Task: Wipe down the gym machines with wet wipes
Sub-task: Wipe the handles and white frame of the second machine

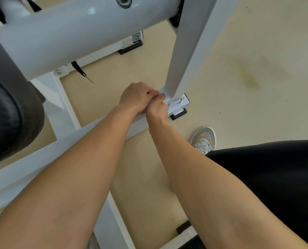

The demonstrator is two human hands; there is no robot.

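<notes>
Both hands meet at the foot of a glossy white square post (183, 56), on a painted rail (42, 159). The left hand (137, 97) and right hand (157, 109), fingers curled, pinch a thin white wipe (166, 101) there. Fingers hide most of it, and white paint blurs its outline. A dark pad (6, 114) is cut off at left.

a pale beige floor (257, 42) carries a brownish smudged stain (251, 80). a grey mesh sneaker with orange accents (204, 139) stands on it, just beside a black fabric-clad leg (266, 168).
</notes>
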